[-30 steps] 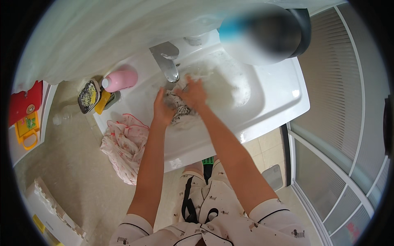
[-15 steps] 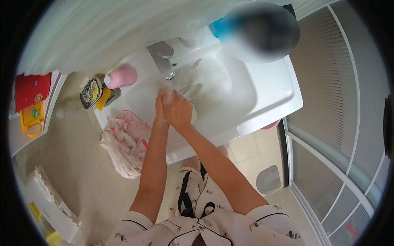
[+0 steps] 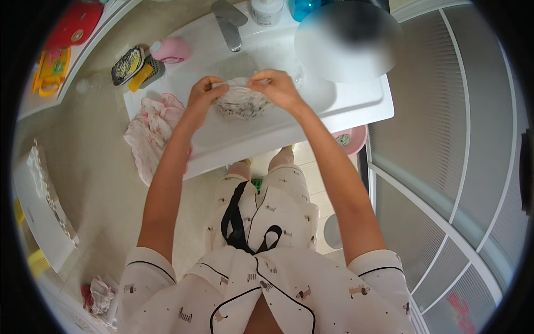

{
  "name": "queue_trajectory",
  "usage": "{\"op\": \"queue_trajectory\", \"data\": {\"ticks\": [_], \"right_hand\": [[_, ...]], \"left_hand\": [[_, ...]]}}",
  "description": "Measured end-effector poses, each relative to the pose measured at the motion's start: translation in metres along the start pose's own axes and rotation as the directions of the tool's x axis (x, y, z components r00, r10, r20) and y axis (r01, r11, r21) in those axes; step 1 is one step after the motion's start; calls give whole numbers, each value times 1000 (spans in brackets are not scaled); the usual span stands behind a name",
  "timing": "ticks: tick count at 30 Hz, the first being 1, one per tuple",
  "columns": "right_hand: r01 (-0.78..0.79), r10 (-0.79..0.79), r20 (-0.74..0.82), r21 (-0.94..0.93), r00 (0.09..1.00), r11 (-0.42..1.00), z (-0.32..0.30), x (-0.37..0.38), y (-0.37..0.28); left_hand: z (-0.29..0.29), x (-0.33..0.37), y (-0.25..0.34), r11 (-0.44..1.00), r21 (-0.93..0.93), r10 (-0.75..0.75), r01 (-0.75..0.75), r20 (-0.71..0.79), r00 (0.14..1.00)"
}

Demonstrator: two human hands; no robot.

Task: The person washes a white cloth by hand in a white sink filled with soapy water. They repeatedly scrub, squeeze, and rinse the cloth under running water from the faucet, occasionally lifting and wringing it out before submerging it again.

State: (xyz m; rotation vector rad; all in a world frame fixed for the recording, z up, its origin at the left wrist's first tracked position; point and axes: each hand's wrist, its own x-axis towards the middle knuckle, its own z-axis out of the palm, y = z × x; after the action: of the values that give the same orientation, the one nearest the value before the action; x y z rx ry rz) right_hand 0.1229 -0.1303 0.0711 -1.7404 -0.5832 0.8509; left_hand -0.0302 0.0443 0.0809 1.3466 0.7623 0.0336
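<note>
At the far left, a red item (image 3: 75, 25) sits beside a yellow handled item (image 3: 53, 71). To their right, on the far left side of the sink (image 3: 356, 108), stand a dark dish (image 3: 127, 65) with a yellow patterned inside, a yellow block (image 3: 140, 78) and a pink bottle (image 3: 170, 50). A pink-and-white printed cloth (image 3: 150, 131) hangs over the near left rim of the sink.

The left hand (image 3: 204, 97) is positioned over the sink; its fingers are closed in a pinch on the left part of a wet, pale cloth with dark markings (image 3: 243, 104). This cloth is spread between the 2 hands, on the near side of the faucet (image 3: 228, 28). The right hand (image 3: 278, 89) pinches its right part, thumb against fingers.

Farther right, a white bottle (image 3: 267, 12) and a blue bottle (image 3: 304, 8) stand at the far rim. A pink basin (image 3: 357, 142) is located below the near right rim. Ribbed sliding panels (image 3: 417, 106) border the right side.
</note>
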Motion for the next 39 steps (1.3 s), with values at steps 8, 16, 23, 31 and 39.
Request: {"op": "queue_trajectory", "data": {"ticks": [8, 16, 23, 31, 39], "right_hand": [[-49, 51, -38, 54, 998, 997, -48, -53, -68], [41, -41, 7, -270, 999, 962, -82, -64, -105], [143, -146, 23, -381, 989, 913, -111, -67, -151], [405, -525, -8, -626, 851, 666, -120, -87, -118], [334, -251, 221, -610, 942, 718, -86, -113, 6]], "left_hand": [[-28, -53, 34, 821, 535, 129, -199, 166, 978], [-94, -64, 72, 722, 640, 169, -263, 205, 964], [-97, -93, 139, 870, 371, 276, -326, 182, 944], [-96, -100, 115, 470, 671, 536, -573, 300, 790], [-69, -87, -41, 524, 835, -6, -166, 198, 980]]}}
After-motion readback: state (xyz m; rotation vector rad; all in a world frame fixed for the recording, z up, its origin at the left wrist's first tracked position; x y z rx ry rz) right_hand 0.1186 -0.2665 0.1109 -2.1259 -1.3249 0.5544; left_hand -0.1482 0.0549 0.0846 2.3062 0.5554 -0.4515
